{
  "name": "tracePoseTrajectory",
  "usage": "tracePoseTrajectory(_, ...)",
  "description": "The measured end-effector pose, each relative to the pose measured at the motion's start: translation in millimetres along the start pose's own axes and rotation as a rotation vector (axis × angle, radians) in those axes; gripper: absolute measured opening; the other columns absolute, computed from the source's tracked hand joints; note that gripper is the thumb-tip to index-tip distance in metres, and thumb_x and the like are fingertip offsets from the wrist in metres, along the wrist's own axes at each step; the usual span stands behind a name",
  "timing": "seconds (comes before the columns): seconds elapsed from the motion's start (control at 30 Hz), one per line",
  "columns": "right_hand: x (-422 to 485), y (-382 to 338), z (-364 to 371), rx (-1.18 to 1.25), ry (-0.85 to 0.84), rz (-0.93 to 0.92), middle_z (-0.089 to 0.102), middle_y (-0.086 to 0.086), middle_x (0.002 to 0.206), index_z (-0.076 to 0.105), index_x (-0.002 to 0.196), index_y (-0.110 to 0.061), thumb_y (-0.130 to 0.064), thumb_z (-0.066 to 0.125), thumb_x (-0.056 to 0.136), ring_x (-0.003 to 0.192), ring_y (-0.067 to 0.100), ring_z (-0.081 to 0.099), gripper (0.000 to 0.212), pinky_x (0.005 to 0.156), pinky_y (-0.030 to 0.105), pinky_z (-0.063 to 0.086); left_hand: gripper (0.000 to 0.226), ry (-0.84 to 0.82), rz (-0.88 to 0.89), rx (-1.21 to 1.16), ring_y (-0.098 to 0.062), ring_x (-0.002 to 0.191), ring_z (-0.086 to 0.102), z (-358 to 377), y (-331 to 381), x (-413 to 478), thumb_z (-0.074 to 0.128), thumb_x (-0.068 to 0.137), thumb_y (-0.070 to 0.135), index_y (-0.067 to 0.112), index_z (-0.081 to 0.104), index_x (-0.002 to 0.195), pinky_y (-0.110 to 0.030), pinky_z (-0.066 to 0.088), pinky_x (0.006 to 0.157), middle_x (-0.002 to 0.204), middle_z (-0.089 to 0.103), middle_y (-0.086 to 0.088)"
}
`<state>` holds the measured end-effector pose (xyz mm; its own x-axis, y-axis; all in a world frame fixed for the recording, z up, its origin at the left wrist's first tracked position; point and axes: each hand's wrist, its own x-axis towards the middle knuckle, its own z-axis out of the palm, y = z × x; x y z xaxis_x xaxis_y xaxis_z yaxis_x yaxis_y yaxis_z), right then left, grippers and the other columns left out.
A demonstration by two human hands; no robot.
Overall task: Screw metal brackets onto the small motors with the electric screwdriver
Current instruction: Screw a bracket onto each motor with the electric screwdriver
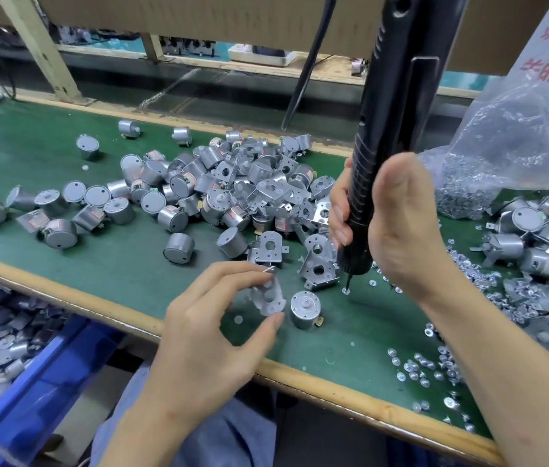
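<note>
Fingers point(268, 269) of left hand point(205, 342) pinch blurred grey bracket point(268, 298); right hand point(398, 227) grips black screwdriver point(384, 146).

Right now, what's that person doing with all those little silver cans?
They are small motors, and a person is fitting metal brackets onto them. The right hand holds a black electric screwdriver upright, its tip on a screw lying on the green table. The left hand pinches one bracket, blurred, beside a single motor. A big pile of motors waits behind.

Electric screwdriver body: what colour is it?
Black, seen in the head view: electric screwdriver, gripped by the right hand.
</note>
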<state>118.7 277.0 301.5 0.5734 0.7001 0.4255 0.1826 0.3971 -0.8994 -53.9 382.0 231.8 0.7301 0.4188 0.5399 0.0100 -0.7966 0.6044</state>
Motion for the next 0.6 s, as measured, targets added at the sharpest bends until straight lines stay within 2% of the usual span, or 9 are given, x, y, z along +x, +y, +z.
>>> tracePoseTrajectory(0.17, 0.3, -3.5, 1.7, -0.081, 0.070, -0.070, 0.056, -0.001, 0.064, 0.040, 0.103, -0.006, -0.074, 0.054, 0.081, 0.045, 0.021, 0.053, 0.073, 0.046, 0.034, 0.046, 0.045, -0.099, 0.022, -0.091, 0.006, 0.097, 0.058, 16.2, 12.2, 6.3, 0.079, 0.075, 0.017, 0.021, 0.063, 0.117, -0.006, 0.039, 0.078, 0.111, 0.065, 0.018)
tracePoseTrajectory(0.27, -0.1, -9.4, 3.0, -0.066, 0.083, -0.081, 0.057, -0.003, 0.064, 0.043, 0.107, -0.004, -0.072, 0.052, 0.080, 0.045, 0.019, 0.054, 0.075, 0.044, 0.034, 0.046, 0.048, -0.184, 0.017, -0.130, -0.003, 0.105, 0.061, 20.9, 10.4, 7.1, 0.081, 0.077, 0.013, 0.020, 0.062, 0.121, -0.007, 0.039, 0.079, 0.113, 0.065, 0.016)
tracePoseTrajectory(0.4, -0.3, -18.4, 5.5, -0.044, 0.077, -0.079, 0.057, -0.003, 0.063, 0.044, 0.110, 0.007, -0.068, 0.048, 0.078, 0.045, 0.021, 0.054, 0.082, 0.045, 0.032, 0.046, 0.045, -0.236, 0.012, -0.131, -0.006, 0.106, 0.062, 21.2, 5.8, 8.1, 0.078, 0.079, 0.015, 0.022, 0.062, 0.121, -0.010, 0.042, 0.076, 0.113, 0.065, 0.017)
tracePoseTrajectory(0.6, -3.2, -19.4, 12.3, -0.012, 0.079, -0.075, 0.054, -0.005, 0.061, 0.050, 0.099, -0.010, -0.072, 0.040, 0.074, 0.045, 0.021, 0.051, 0.068, 0.046, 0.036, 0.045, 0.045, -0.229, -0.021, -0.132, -0.002, 0.105, 0.062, 23.3, 8.4, 7.9, 0.075, 0.080, 0.024, 0.020, 0.062, 0.122, -0.009, 0.043, 0.078, 0.112, 0.066, 0.016)
